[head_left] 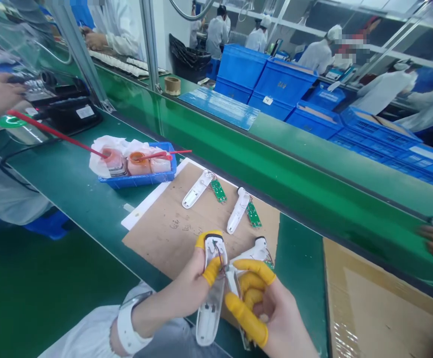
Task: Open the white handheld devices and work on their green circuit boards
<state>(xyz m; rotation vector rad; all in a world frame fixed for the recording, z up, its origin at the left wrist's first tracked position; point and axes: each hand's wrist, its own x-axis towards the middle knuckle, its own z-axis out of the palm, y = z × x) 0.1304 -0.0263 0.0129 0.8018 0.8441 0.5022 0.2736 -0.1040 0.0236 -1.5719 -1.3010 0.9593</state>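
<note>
The thin wires (221, 258) are the weak point. They run out of the top of the white housing (211, 308) toward the narrow white part (234, 282). If you spread your hands apart or twist one piece against the other, I judge the wires could pull loose or get pinched between the two parts.

The grip of your left hand (186, 293) is clamped on the housing, with the capped thumb across its face and a capped fingertip over its top end. The lower end hangs free past the edge of the surface (82, 199), so a slip there would likely drop it into your lap.

The grip of your right hand (272, 308) is curled closed around the narrow part, just beside the housing.

The housing is long, white and glossy, with a dark opening near the top. It is held upright over the near edge of the cardboard sheet (164, 233).
</note>
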